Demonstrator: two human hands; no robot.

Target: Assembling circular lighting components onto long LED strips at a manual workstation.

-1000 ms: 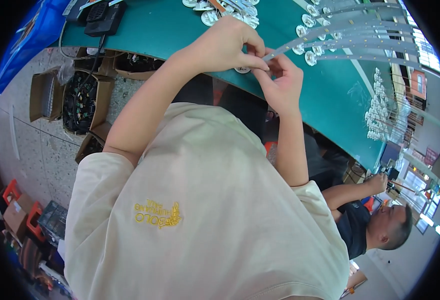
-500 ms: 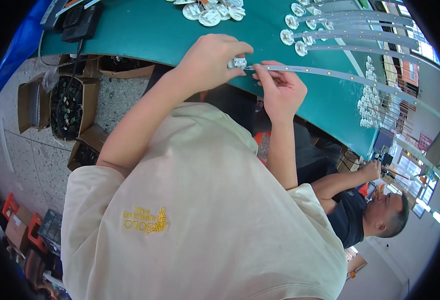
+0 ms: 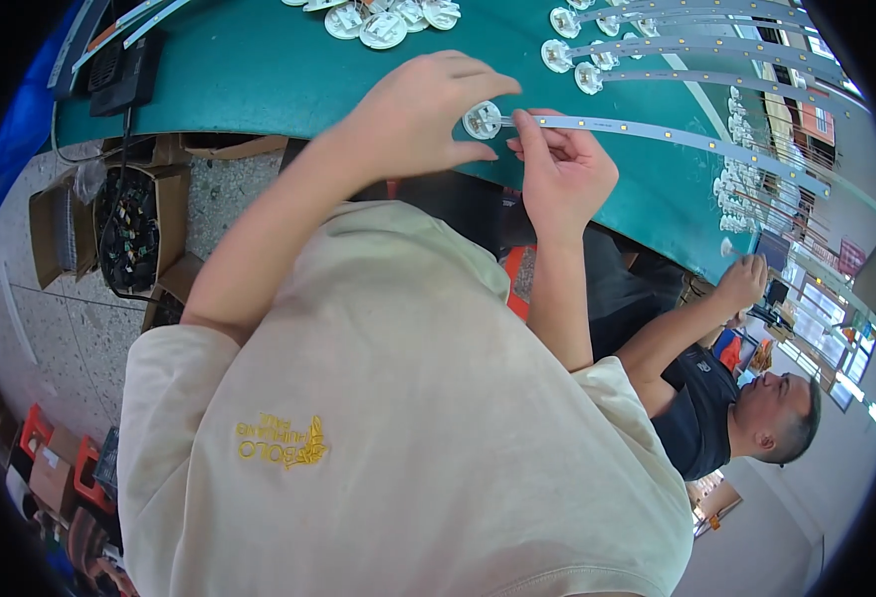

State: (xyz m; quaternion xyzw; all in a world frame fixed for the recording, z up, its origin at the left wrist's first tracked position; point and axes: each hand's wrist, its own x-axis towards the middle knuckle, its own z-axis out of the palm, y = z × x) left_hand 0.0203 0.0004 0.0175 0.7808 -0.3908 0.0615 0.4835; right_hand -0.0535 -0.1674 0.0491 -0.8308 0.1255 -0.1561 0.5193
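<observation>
My right hand [image 3: 569, 181] pinches the near end of a long, thin LED strip [image 3: 691, 141], white with small yellowish chips along it. The strip runs off to the right. Joined to that end by short thin wires is a round white cap [image 3: 481, 120] with small parts inside its face. Around the cap, my left hand [image 3: 413, 117] is spread, thumb and fingers apart; it does not appear to grip the cap. Other strips [image 3: 716, 47] with the same kind of round caps [image 3: 557, 55] lie at the far right of the green table [image 3: 259, 85].
Loose white caps [image 3: 383, 30] are piled at the table's far side. A black box-shaped device [image 3: 124, 80] with a cable stands at the left. Cardboard boxes [image 3: 169, 214] of dark parts sit on the floor. At the right, a co-worker [image 3: 701, 398] in a dark shirt works at the table.
My left hand has opened and let go of the cap, which now shows its round face. My right hand still holds the strip. The co-worker's hand has moved slightly.
</observation>
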